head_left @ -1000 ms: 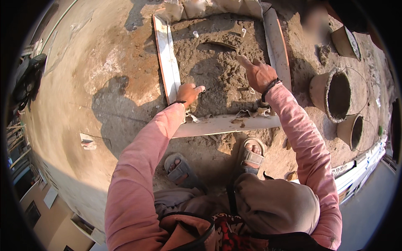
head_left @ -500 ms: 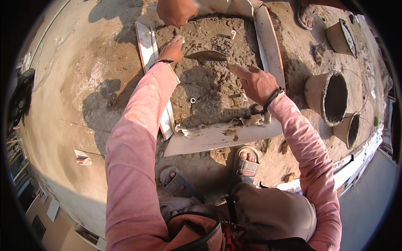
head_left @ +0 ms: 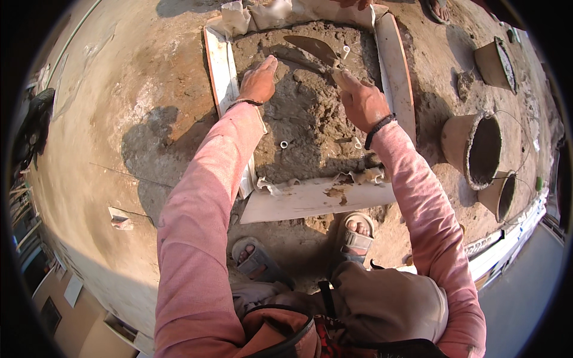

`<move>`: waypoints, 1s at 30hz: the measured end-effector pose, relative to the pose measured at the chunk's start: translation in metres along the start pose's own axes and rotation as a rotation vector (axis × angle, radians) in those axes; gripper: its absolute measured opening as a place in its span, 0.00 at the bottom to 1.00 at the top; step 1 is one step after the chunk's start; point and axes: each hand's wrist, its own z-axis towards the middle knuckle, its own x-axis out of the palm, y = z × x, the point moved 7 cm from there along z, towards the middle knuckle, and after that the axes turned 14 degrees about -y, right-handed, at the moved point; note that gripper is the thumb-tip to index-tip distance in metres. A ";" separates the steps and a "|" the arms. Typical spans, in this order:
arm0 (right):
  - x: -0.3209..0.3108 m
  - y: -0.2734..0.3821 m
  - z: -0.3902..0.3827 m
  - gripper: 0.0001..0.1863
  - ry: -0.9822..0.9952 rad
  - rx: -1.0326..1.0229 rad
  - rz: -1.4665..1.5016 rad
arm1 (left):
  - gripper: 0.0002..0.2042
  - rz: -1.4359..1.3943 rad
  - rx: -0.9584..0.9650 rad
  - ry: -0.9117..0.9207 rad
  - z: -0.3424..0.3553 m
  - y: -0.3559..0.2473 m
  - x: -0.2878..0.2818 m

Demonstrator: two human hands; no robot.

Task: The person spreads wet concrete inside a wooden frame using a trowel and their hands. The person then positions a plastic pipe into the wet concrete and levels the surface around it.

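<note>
My right hand (head_left: pixel 365 106) is closed around the handle of a trowel (head_left: pixel 311 49). Its dark curved blade reaches left over wet grey concrete (head_left: pixel 313 101) that fills a low rectangular form. On the left part of the concrete rests my left hand (head_left: pixel 258 82), fingers stretched forward and no tool visible in it. A short white pipe (head_left: pixel 345 52) stands up near the blade's tip side. Another white pipe end (head_left: pixel 283 144) shows nearer to me, and a third white piece (head_left: pixel 357 142) lies at the right.
White boards (head_left: pixel 397 71) wall the form, with a crumpled sheet (head_left: pixel 271 17) along the far side. Buckets (head_left: pixel 456 140) crusted with cement stand at right. Another person's hand (head_left: pixel 358 3) shows at the top edge, a sandalled foot (head_left: pixel 440 11) nearby. A small flat tool (head_left: pixel 121 218) lies left.
The trowel has moved farther from me, its blade now angled across the far part of the concrete. The other person's hand has left the far left corner. The whole view has shifted slightly.
</note>
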 end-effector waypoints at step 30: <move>0.020 0.038 -0.047 0.26 0.264 -0.242 -0.105 | 0.30 0.085 0.055 0.138 -0.001 -0.003 -0.002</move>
